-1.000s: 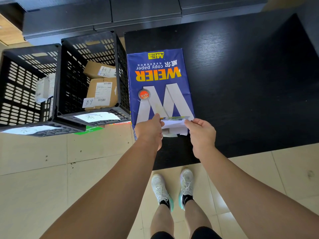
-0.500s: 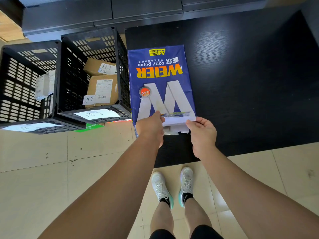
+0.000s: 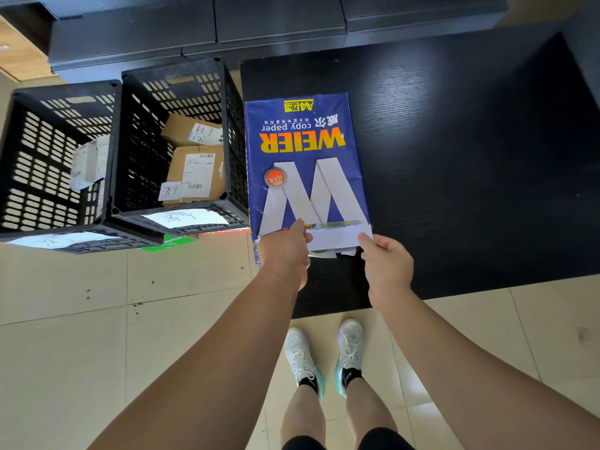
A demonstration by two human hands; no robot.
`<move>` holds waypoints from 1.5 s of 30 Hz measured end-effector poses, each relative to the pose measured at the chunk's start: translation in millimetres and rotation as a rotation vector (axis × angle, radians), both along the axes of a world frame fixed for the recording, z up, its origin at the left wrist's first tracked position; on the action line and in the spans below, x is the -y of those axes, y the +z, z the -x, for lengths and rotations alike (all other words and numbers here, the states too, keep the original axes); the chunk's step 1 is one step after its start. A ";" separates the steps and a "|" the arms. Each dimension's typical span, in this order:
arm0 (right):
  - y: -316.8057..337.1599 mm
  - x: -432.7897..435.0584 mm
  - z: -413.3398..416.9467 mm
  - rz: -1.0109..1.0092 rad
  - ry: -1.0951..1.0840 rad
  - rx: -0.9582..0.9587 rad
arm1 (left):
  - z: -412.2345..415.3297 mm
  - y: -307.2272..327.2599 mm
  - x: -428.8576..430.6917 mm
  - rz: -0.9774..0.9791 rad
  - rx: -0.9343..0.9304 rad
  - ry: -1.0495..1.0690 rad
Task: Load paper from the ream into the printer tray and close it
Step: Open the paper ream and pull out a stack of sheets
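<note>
A blue ream of copy paper [image 3: 305,157] lies flat on the black table [image 3: 454,157], its near end torn open with white sheets [image 3: 334,237] showing. My left hand [image 3: 284,251] grips the near left corner of the wrapper. My right hand [image 3: 386,264] pinches the white paper at the near right corner of the open end. No printer or printer tray is in view.
Two black plastic crates [image 3: 136,92] stand left of the table, holding cardboard parcels [image 3: 194,170] and paper labels. Dark cabinets [image 3: 259,27] run along the back. Beige floor tiles and my white shoes [image 3: 324,355] are below the table's near edge.
Both hands stay at the ream's open end; the grip has hardly shifted. The view has drifted slightly.
</note>
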State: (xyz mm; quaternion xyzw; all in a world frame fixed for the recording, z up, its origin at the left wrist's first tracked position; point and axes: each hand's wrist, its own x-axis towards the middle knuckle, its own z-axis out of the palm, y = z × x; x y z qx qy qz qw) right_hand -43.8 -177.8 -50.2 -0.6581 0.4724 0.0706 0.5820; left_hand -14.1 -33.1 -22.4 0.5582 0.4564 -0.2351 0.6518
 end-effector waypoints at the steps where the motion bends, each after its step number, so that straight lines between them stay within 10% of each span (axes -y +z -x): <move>1: 0.3 0.1 -1.1 0.017 0.007 -0.003 | 1.0 0.1 -0.4 -0.004 0.001 0.001; 32: 0.6 12.2 -15.3 -0.145 0.097 -0.093 | 2.4 7.5 -0.2 -0.035 -0.003 -0.018; 45: 5.4 29.9 13.2 -0.153 0.267 -0.072 | 58.1 -9.3 -27.0 -0.507 0.145 -0.103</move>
